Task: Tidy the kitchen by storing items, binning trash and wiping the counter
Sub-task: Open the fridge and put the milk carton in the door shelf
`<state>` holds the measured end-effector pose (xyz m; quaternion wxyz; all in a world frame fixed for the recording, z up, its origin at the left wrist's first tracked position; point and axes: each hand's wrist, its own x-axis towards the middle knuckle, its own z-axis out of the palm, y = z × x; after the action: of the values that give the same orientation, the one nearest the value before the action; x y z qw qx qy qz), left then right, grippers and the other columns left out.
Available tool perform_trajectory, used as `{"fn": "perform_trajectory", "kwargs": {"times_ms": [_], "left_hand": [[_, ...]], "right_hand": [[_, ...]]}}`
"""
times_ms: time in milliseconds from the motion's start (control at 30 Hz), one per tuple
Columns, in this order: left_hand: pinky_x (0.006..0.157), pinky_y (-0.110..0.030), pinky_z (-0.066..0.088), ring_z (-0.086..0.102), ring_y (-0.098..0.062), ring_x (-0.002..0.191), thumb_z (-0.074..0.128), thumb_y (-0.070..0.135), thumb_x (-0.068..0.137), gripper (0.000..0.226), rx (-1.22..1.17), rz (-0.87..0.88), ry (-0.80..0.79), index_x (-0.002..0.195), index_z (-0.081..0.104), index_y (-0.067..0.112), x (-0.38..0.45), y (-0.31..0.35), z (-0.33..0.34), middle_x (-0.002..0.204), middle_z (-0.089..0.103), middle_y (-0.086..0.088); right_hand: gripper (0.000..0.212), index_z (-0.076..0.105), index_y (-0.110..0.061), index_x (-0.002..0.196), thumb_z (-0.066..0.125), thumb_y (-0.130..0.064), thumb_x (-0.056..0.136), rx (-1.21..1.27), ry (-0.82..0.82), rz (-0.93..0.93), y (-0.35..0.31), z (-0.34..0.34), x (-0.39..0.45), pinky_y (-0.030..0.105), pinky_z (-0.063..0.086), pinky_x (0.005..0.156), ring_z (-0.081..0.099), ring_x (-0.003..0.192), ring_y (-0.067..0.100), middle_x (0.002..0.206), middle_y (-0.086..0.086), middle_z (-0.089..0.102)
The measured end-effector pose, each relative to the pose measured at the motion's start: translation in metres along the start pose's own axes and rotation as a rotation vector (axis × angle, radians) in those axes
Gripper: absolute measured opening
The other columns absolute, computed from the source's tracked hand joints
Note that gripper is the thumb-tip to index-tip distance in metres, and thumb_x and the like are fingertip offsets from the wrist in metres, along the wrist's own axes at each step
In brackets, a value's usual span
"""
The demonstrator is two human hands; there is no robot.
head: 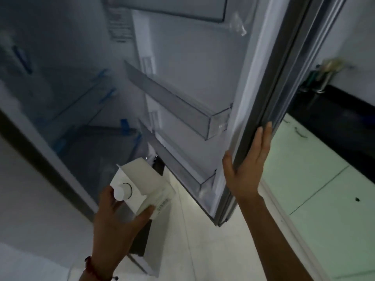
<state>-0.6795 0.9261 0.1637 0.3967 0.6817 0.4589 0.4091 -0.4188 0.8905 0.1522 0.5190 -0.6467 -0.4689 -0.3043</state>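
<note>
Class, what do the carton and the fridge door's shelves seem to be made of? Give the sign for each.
Carton: likely matte white coated paperboard, with creased folded edges; its round cap looks plastic.
Door shelves: probably clear, glossy plastic, since the door lining shows through them.

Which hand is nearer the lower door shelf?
Right. The right hand lies flat on the fridge door's edge, beside the lower door shelf. The left hand grips the carton lower and left of it.

1 carton [142,189], 2 door shelves [174,102], 2 hands [246,171], 1 fridge [67,102]
</note>
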Motion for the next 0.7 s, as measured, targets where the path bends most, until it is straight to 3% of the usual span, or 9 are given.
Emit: {"fn": "perform_trajectory", "kwargs": {"times_ms": [100,167,267,400,433,500,567,633,700], "left_hand": [[0.074,-0.015,0.055,0.059,0.009,0.091,0.080,0.056,0.034,0.068,-0.145,0.055,-0.023,0.093,0.047,0.055,0.023,0.020,0.012,0.093,0.060,0.035],[0.073,-0.015,0.054,0.059,0.009,0.092,0.074,0.071,0.027,0.068,-0.209,0.070,-0.022,0.089,0.048,0.058,0.041,0.027,0.024,0.096,0.059,0.038],[0.081,-0.030,0.054,0.059,0.005,0.093,0.075,0.052,0.036,0.061,-0.267,0.144,-0.004,0.091,0.049,0.052,0.070,0.041,0.047,0.095,0.061,0.034],[0.072,-0.005,0.052,0.059,0.013,0.090,0.078,0.065,0.031,0.067,-0.336,0.238,0.075,0.091,0.051,0.050,0.110,0.066,0.080,0.094,0.061,0.037],[0.069,-0.001,0.049,0.059,0.014,0.088,0.082,0.056,0.037,0.064,-0.345,0.273,0.094,0.091,0.051,0.043,0.119,0.073,0.089,0.092,0.062,0.037],[0.065,0.003,0.045,0.058,0.019,0.084,0.085,0.020,0.053,0.053,-0.315,0.354,0.130,0.089,0.048,0.034,0.133,0.083,0.106,0.087,0.061,0.040],[0.065,0.004,0.043,0.056,0.021,0.083,0.080,-0.003,0.057,0.059,-0.277,0.419,0.151,0.091,0.046,0.032,0.147,0.095,0.122,0.086,0.060,0.043],[0.067,0.004,0.043,0.056,0.021,0.085,0.079,0.002,0.058,0.059,-0.292,0.470,0.179,0.095,0.045,0.031,0.160,0.110,0.133,0.088,0.060,0.042],[0.072,0.002,0.044,0.056,0.017,0.093,0.074,0.025,0.054,0.058,-0.348,0.528,0.181,0.104,0.045,0.029,0.175,0.128,0.142,0.097,0.061,0.037]], "right_hand": [[0.069,0.012,0.008,0.138,0.051,-0.013,0.084,0.054,-0.021,0.084,0.030,-0.006,0.021,0.033,0.007,0.118,0.006,0.144,0.026,0.150,0.016,0.008],[0.070,0.010,0.010,0.138,0.048,-0.013,0.084,0.078,-0.034,0.138,0.049,-0.006,0.035,0.035,0.008,0.119,0.010,0.142,0.034,0.148,0.027,0.010],[0.065,0.019,0.007,0.138,0.046,-0.016,0.084,0.082,0.007,0.178,0.079,0.001,0.057,0.037,0.012,0.118,0.015,0.140,0.035,0.148,0.030,0.015],[0.060,0.028,0.004,0.135,0.045,-0.019,0.083,0.110,0.079,0.178,0.117,0.014,0.083,0.027,0.012,0.117,0.018,0.138,0.030,0.146,0.027,0.019],[0.059,0.029,0.003,0.135,0.046,-0.020,0.083,0.113,0.087,0.172,0.128,0.018,0.089,0.026,0.012,0.117,0.019,0.138,0.029,0.146,0.025,0.019],[0.059,0.031,0.002,0.134,0.047,-0.023,0.083,0.113,0.080,0.160,0.151,0.024,0.098,0.026,0.013,0.117,0.018,0.138,0.028,0.146,0.024,0.019],[0.059,0.032,0.002,0.134,0.047,-0.028,0.085,0.111,0.068,0.149,0.171,0.031,0.108,0.030,0.015,0.117,0.017,0.140,0.026,0.146,0.024,0.019],[0.060,0.033,0.002,0.134,0.047,-0.029,0.086,0.125,0.061,0.148,0.186,0.036,0.117,0.031,0.015,0.118,0.013,0.141,0.016,0.146,0.019,0.017],[0.060,0.032,0.001,0.135,0.047,-0.025,0.083,0.132,0.049,0.151,0.198,0.040,0.126,0.025,0.013,0.117,0.011,0.141,0.007,0.146,0.016,0.016]]}}
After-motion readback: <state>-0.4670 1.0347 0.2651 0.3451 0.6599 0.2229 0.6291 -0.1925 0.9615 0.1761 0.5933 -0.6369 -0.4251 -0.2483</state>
